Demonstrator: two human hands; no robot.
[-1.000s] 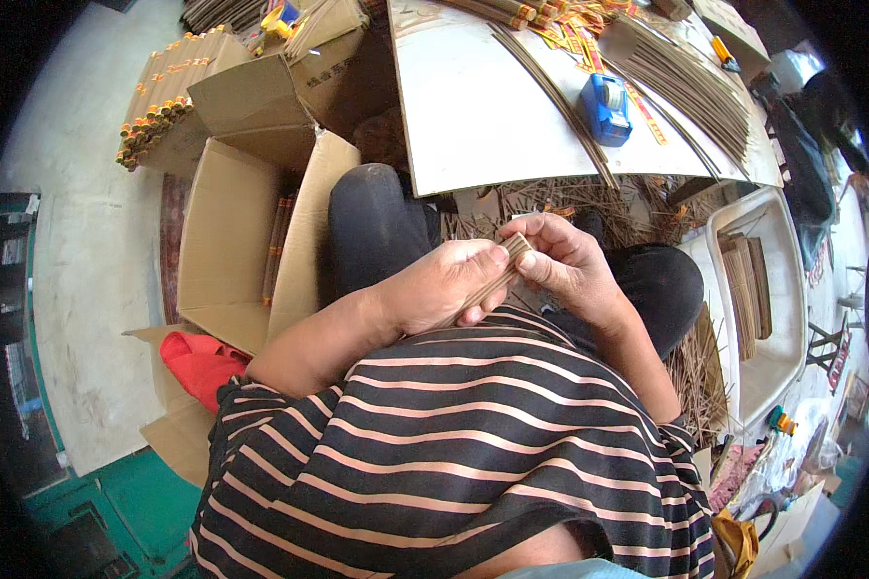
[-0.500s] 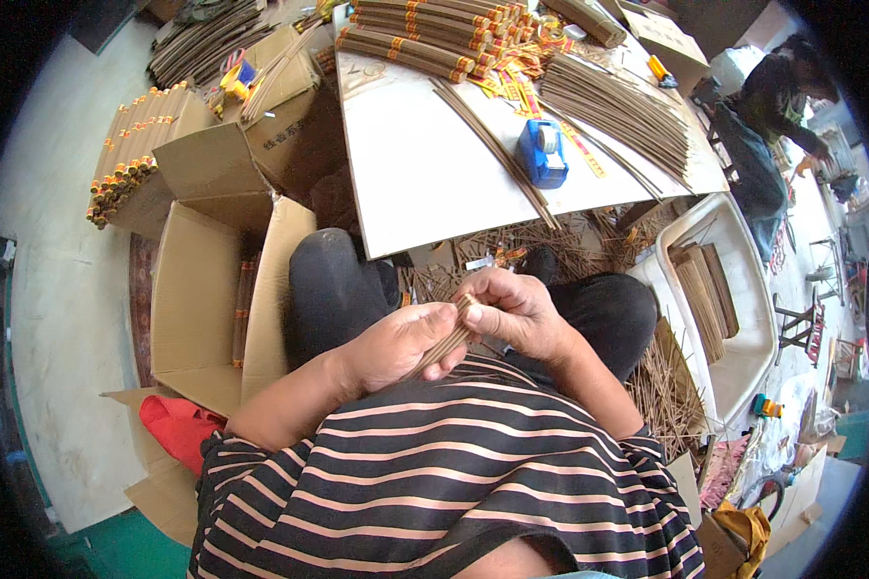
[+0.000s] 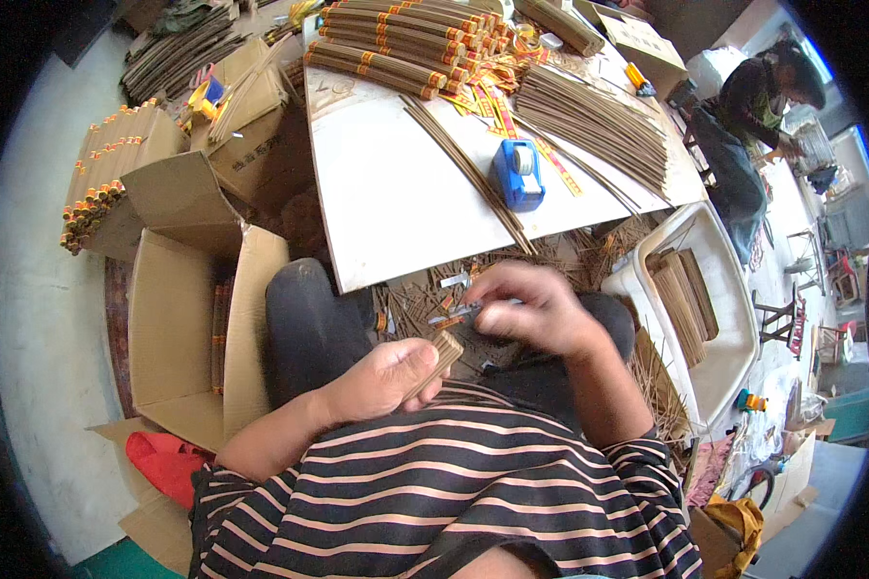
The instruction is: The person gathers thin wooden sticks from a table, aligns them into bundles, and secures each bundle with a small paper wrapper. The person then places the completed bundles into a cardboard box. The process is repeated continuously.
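Note:
My left hand [image 3: 388, 378] is wrapped round a small bundle of brown incense sticks [image 3: 445, 349] in front of my striped shirt. The even ends of the sticks poke out past the thumb, and their other ends are hidden by the palm. To the right, apart from the bundle, my right hand [image 3: 536, 311] is raised with bent fingers. Motion smears it, and I cannot make out whether anything is between thumb and fingers. Below it, loose sticks and paper scraps [image 3: 446, 311] litter the floor between my knees.
Ahead stands a white table [image 3: 377, 193] with a blue tape dispenser [image 3: 518, 176], banded bundles [image 3: 396, 48] and loose sticks [image 3: 599, 125]. An opened carton [image 3: 174, 328] is at left, a white tub [image 3: 729, 318] at right. Another person [image 3: 758, 106] works at far right.
My right hand has come away from the bundle, up and to the right. The left hand keeps hold of the sticks. The whole view has shifted slightly.

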